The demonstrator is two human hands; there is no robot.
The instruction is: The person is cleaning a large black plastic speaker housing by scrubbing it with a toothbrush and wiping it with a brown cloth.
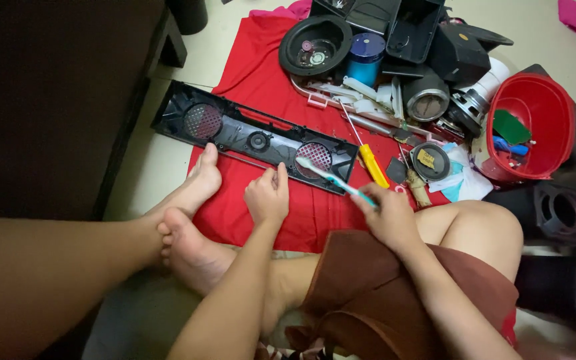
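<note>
A long black plastic speaker panel (255, 137) with two round mesh grilles lies on a red cloth (261, 73) on the floor. My left hand (267, 197) rests at the panel's near edge, its fingers touching the frame. My right hand (387, 215) holds a white and teal toothbrush (331, 179). The brush head lies on the right grille (315, 155). My bare feet (191, 220) sit crossed just left of the hands, one on the cloth.
A yellow-handled screwdriver (372, 163) lies right of the panel. Behind it stands a pile of black housings, a blue can (366, 57) and speaker parts. A red tub (535, 127) is at the right. Dark furniture (48, 100) fills the left.
</note>
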